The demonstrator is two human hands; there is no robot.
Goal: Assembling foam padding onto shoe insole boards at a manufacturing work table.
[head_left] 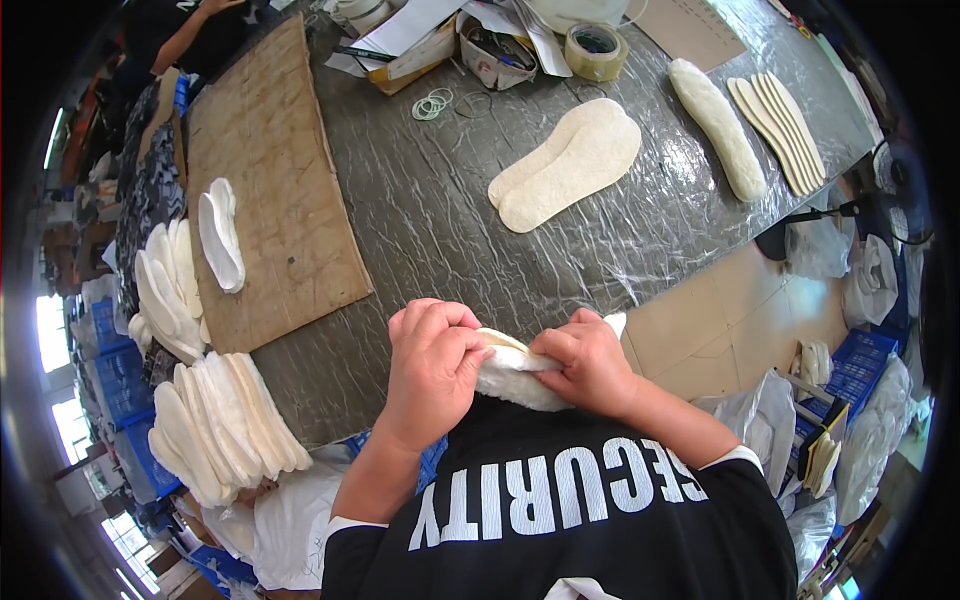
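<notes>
Close to my body at the table's near edge, both hands pinch a fluffy cream fleece insole (520, 388). My left hand (425, 365) grips its left end, thumb and fingertips pressed together at the edge. On the other side my right hand (592, 365) is closed over the edge, with a pale tip poking out past it. A smooth, flatter layer shows between the hands above the fleece; how the layers join is hidden by my fingers. Farther off, two flat cream insoles (575, 165) lie overlapping on the table.
A thick fluffy piece (715, 130) and a fanned row of insoles (790, 135) lie at the far right. Cardboard (270, 180) at left carries white insoles (221, 235); fleece stacks (225, 430) stand nearby. Tape (597, 52), rubber bands (433, 104) and papers sit at the back. Another person's arm (183, 38) shows far left.
</notes>
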